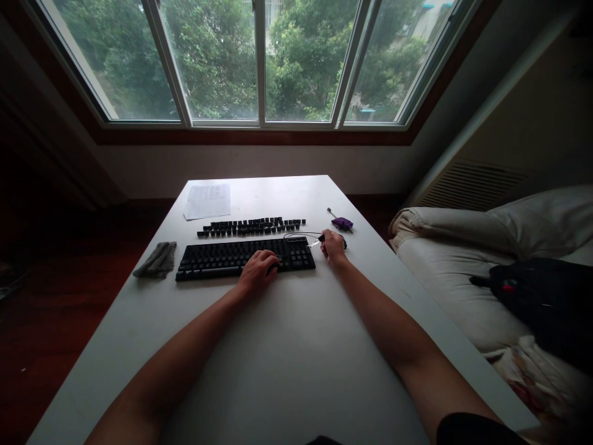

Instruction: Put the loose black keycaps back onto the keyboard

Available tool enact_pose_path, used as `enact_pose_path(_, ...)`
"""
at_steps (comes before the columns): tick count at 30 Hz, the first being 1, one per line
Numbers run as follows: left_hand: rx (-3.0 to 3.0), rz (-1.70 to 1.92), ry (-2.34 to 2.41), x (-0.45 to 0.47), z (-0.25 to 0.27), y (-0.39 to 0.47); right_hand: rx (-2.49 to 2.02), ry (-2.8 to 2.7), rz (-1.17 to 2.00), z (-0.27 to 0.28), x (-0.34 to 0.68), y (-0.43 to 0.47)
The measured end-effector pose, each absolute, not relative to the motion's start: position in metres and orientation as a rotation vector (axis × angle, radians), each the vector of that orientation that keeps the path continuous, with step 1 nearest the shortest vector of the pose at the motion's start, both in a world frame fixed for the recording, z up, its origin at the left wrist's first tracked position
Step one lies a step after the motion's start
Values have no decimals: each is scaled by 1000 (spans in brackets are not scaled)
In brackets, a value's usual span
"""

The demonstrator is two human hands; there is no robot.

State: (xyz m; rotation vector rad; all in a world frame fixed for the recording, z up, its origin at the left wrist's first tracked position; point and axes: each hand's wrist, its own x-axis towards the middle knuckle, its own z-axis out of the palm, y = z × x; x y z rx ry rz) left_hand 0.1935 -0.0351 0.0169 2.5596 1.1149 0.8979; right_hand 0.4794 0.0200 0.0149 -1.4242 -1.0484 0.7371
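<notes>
So the black keyboard [217, 258] is set across the white table [278, 358], with rows of loose black keycaps [245, 232] lined up just beyond its far edge. The left hand [259, 271] is laid over the keyboard's near edge, right of the middle, fingers curled; whether anything's actually gripped there can't be told. A small black-handled tool [321, 238] is pinched in the closed right hand [333, 247], its thin metal end pointed at the keyboard's right side; contact is hard to make out. A dark object is mostly hidden behind that hand. Past it, a purple item [341, 223] is left near the table's right edge. A crumpled grey cloth [157, 259] is dropped left of the keyboard, and printed paper [208, 201] is placed at the far left corner.
</notes>
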Motion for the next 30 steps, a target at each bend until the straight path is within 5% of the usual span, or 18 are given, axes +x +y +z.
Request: enact_pose_path(30,2556,890,1122,192,20,-35,-1485,-1723,198,35,462,-4)
